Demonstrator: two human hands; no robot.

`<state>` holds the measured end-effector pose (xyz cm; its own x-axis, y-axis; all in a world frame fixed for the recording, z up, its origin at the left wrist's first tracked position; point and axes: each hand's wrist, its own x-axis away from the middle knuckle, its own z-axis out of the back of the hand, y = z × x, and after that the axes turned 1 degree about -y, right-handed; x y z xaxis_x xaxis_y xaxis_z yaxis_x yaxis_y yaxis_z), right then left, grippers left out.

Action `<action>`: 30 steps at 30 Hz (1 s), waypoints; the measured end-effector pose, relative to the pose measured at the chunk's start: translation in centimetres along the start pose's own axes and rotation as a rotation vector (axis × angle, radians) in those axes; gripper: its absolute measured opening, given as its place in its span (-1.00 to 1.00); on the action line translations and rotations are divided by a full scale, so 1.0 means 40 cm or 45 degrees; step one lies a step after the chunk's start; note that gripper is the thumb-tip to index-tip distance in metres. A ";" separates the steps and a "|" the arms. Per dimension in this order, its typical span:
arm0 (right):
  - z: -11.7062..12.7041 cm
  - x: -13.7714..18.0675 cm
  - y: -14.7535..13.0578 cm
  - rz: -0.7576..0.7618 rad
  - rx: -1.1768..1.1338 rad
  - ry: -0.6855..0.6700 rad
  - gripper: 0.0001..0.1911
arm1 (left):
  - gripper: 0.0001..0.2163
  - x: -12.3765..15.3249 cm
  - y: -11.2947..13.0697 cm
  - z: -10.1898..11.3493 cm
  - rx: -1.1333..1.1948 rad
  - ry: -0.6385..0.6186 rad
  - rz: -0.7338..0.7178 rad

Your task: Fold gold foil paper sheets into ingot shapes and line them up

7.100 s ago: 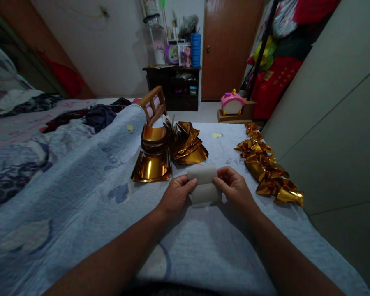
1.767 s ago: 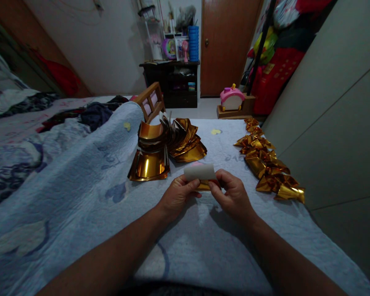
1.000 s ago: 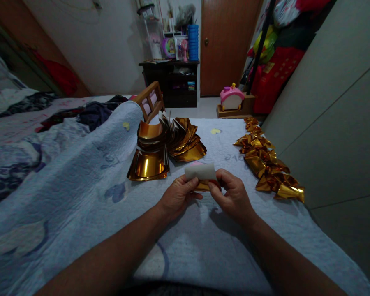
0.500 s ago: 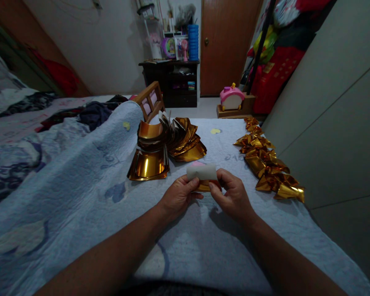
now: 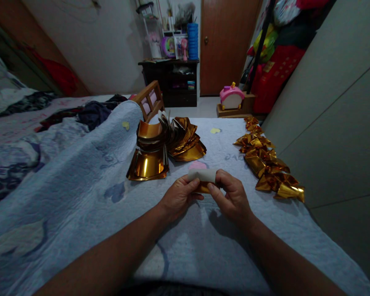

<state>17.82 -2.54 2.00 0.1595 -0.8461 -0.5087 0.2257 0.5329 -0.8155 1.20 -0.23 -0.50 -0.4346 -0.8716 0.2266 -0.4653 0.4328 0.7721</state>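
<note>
Between my two hands is a sheet of gold foil paper, its pale backing folded or curled over along the top and a gold strip showing below. My left hand pinches its left end, thumb on the front. At the right end my right hand grips it between thumb and curled fingers. Beyond my left hand lie stacks of curved gold foil sheets, with more fanned-out sheets beside them. To the right, a row of folded gold foil pieces runs along the bed's edge.
A light blue quilt covers the surface under my hands. Past its far edge stand a dark cabinet, a pink toy house and a wooden door. A pale cabinet panel rises on the right. Clothes lie at left.
The pale top flap of the foil paper has come down slightly toward me and looks narrower. Both hands keep their hold almost in place.
</note>
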 end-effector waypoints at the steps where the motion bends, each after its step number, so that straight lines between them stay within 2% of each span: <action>1: 0.000 0.000 -0.001 0.011 0.012 0.006 -0.90 | -0.63 0.000 0.000 0.000 0.000 0.001 0.002; 12: 0.006 0.000 -0.004 -0.101 0.011 0.014 -0.87 | -0.63 0.003 -0.002 -0.005 -0.063 0.007 -0.055; 16: 0.010 0.000 0.002 -0.213 -0.029 0.001 -0.88 | -0.65 0.004 0.001 -0.005 -0.261 0.054 -0.172; 21: 0.014 -0.004 0.017 -0.416 -0.134 -0.041 -0.88 | -0.78 0.018 0.017 -0.003 -0.619 0.229 -0.394; 23: 0.015 -0.007 0.020 -0.448 -0.202 -0.055 -0.84 | -0.76 0.024 0.022 -0.002 -0.700 0.258 -0.442; 30: 0.012 -0.014 0.037 -0.504 -0.263 -0.058 -0.80 | -0.81 0.027 0.031 -0.010 -0.662 0.287 -0.428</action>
<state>18.54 -1.28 1.21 0.1427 -0.9802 -0.1371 0.0824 0.1498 -0.9853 0.47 -0.72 0.96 -0.1320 -0.9913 -0.0014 -0.0895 0.0105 0.9959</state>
